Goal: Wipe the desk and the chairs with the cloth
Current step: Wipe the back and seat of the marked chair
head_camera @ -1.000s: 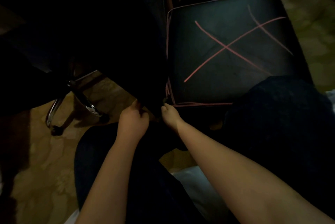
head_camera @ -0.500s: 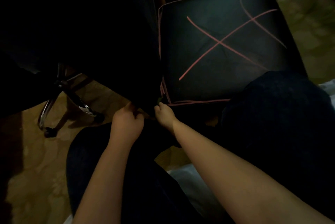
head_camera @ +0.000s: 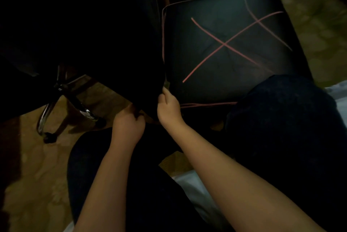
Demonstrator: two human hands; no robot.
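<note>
located both hands just left of the cross-marked seat (head_camera: 225,43), at its near-left corner. found left hand (head_camera: 129,124) curled tight round dark material (head_camera: 148,100) at the front corner of the swivel chair (head_camera: 112,43); right hand (head_camera: 169,107) pinching the same material between thumb and fingers. could not tell whether cloth or seat cover: too dark. judged soft, light and limp; best gripped bunched along an edge.

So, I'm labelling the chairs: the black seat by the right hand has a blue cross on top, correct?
Not blue: the head view shows that the cross on the black seat by the right hand is pink.
</note>
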